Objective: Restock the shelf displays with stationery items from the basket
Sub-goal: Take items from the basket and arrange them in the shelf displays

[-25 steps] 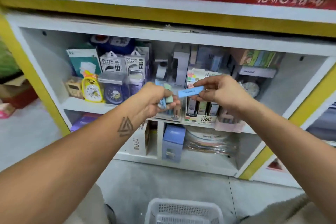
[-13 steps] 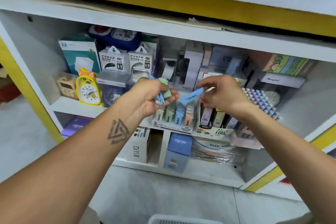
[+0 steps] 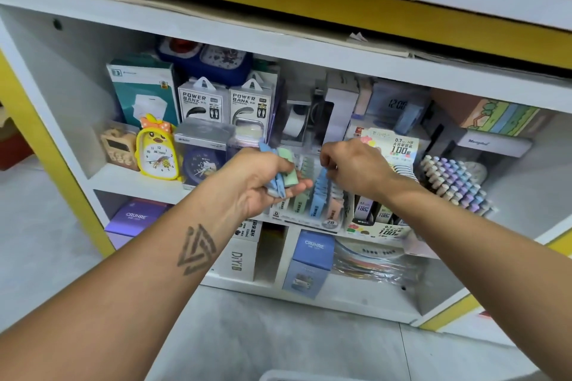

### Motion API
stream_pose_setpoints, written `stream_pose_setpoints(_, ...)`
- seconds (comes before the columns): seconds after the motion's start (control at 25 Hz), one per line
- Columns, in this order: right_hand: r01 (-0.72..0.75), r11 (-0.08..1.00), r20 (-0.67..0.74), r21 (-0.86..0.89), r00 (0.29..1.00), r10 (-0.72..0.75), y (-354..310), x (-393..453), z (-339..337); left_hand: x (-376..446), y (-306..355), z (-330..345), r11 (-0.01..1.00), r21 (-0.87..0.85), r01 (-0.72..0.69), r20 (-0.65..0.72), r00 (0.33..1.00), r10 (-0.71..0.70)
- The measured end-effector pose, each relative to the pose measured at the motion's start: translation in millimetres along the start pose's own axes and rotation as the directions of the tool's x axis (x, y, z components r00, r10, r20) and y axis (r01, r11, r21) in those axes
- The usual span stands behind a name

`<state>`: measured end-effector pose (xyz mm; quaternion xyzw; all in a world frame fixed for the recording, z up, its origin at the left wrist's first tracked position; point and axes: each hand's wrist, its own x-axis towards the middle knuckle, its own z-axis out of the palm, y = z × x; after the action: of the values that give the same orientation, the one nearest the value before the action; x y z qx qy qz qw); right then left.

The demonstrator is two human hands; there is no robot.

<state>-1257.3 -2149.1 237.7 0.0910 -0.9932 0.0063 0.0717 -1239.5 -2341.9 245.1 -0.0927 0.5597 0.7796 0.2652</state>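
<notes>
Fingers (image 3: 325, 161) of the right hand (image 3: 356, 168): curled downward, tips pinching the top edge of a blue refill case (image 3: 320, 192) that stands in the display tray (image 3: 305, 219); exact finger contact partly hidden behind the knuckles. Left hand (image 3: 257, 179): palm turned sideways, fingers curled round a small bundle of cases (image 3: 283, 175), several blue and one pale green, thumb pressed across them.

Display tray: sits at the front edge of the middle shelf (image 3: 130, 179), with rows of slim upright cases in green, blue and peach; a "2B" label shows on its front lip. Left hand partly covers the tray's left rows.

Surroundings, same shelf: yellow duck clock (image 3: 158, 148) at left; two "POWER BANK" boxes (image 3: 227, 102) behind; a lead-refill display box (image 3: 387, 164) marked "0.7" and "100" just right of the tray; a rack of pastel-capped pens (image 3: 455, 179) further right. Lower shelf: blue "CRUHRE" box (image 3: 311, 257), white "DIY" box (image 3: 241, 257).

Basket (image 3: 294, 376): only its pale rim visible at the bottom edge, on the floor below the arms.
</notes>
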Motion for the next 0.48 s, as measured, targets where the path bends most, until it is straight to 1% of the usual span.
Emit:
stream_pose_setpoints(0.2, -0.007, 0.999, 0.061, 0.044, 0.998, 0.004, -4, 6, 2, -5, -1, 2, 1.000, -0.027, 0.010, 0.018, 1.000, -0.010)
stream_pose_setpoints(0.32, -0.054, 0.999, 0.154, -0.002, 0.987, 0.054, -4, 8, 1, -7, -1, 3, 0.999, -0.035, 0.009, 0.035, 0.999, -0.008)
stream_pose_setpoints(0.36, -0.059, 0.998, 0.179, 0.012, 0.982, 0.056, -4, 9, 0, -7, -1, 2, 1.000, -0.014, 0.006, 0.042, 0.999, -0.005)
stream_pose_setpoints(0.4, -0.076, 0.993, 0.177, 0.091, 0.983, 0.059, -4, 9, -3, -7, -2, 2, 1.000, 0.015, 0.003, 0.047, 0.999, -0.004)
stream_pose_setpoints(0.44, -0.120, 0.952, 0.150, 0.281, 0.985, 0.080, -4, 8, -8, -6, -2, 2, 0.999, 0.042, -0.001, 0.052, 0.999, -0.001)
stream_pose_setpoints(0.48, -0.179, 0.817, 0.135, 0.548, 0.983, 0.125, -6, 7, -15, -6, -1, 3, 0.998, 0.066, -0.011, 0.054, 0.999, 0.008)
